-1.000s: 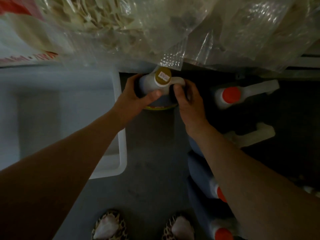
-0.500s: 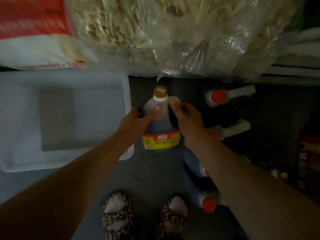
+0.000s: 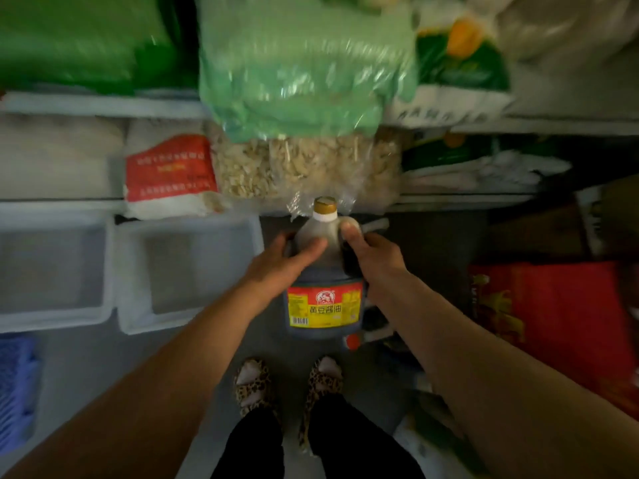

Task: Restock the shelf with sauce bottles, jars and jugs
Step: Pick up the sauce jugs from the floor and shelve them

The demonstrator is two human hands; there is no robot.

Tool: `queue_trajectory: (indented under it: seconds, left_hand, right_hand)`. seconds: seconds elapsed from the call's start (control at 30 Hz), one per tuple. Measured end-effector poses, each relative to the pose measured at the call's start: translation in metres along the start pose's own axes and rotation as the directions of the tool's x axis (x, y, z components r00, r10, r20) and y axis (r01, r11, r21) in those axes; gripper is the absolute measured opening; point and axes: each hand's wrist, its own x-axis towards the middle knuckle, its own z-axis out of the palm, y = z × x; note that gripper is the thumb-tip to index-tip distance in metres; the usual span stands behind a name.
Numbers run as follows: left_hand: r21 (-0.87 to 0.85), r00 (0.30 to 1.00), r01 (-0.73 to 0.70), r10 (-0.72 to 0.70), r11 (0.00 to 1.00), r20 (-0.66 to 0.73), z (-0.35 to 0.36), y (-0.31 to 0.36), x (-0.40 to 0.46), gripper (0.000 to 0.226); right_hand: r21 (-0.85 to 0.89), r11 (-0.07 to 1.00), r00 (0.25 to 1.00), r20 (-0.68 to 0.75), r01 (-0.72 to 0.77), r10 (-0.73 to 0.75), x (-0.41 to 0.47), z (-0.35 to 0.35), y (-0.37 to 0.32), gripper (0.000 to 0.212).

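Jug: a person holds a dark soy sauce jug (image 3: 325, 271) upright in both hands, above the floor (image 3: 173, 347) and in front of the lowest shelf edge (image 3: 460, 198).
Left hand: the left hand (image 3: 280, 264) is wrapped around the jug's left shoulder, thumb across the front, gripping it.
Right hand: the right hand (image 3: 375, 257) is closed on the jug's handle at its right side, thumb on top.
Cap: a gold cap (image 3: 325, 204) over a white collar, closed.
Contents: dark liquid fills the jug to about the shoulder.
Label: a red and yellow label (image 3: 325, 307) reads 黄豆酱油, with a barcode at its lower left; the small print is too blurred to read.
Bins: two white bins (image 3: 121, 326) stand side by side on the floor at the left; both look bare inside.
Crate: a blue crate (image 3: 15, 388) at the left edge, contents not visible.
Other bottle: a red-capped bottle (image 3: 353, 341) shows just below the jug's right corner.
Shelves: a clear bag of pale dried pieces (image 3: 304, 167) hangs over the shelf edge just behind the cap; a white sack with a red panel (image 3: 169, 174) lies to its left, writing unreadable; green bags (image 3: 304, 63) sit on the shelf above.
Right side: a red box (image 3: 553, 323) with gold print, unreadable.
Feet: leopard-print sandals (image 3: 252, 385) below the jug.
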Motion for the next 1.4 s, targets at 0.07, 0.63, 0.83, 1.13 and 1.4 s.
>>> queue_trajectory:
  seconds: [0.07, 0.63, 0.83, 1.13, 1.4]
  left_hand:
    - [0.033, 0.996, -0.087, 0.087, 0.996, 0.017, -0.012, 0.046, -0.038, 0.091]
    - [0.448, 0.644, -0.682, 0.765, 0.578, -0.006, -0.007, 0.451, -0.279, 0.084]
    - [0.385, 0.575, -0.726, 0.810, 0.570, -0.114, 0.032, 0.553, -0.286, 0.089]
    - [0.328, 0.544, -0.730, 0.801, 0.599, -0.252, 0.061, 0.666, -0.235, 0.108]
    - [0.534, 0.515, -0.614, 0.808, 0.581, -0.288, 0.080, 0.702, -0.177, 0.098]
  right_hand:
    - [0.039, 0.998, 0.998, -0.036, 0.049, -0.048, -0.046, -0.031, -0.036, 0.044]
    - [0.357, 0.794, 0.870, -0.225, 0.492, -0.438, -0.277, -0.325, -0.299, 0.063]
    - [0.326, 0.662, 0.738, -0.292, 0.675, -0.609, -0.272, -0.420, -0.367, 0.058]
    - [0.292, 0.637, 0.700, -0.262, 0.713, -0.664, -0.224, -0.492, -0.465, 0.050]
    - [0.280, 0.557, 0.623, -0.312, 0.782, -0.717, -0.134, -0.510, -0.496, 0.060]
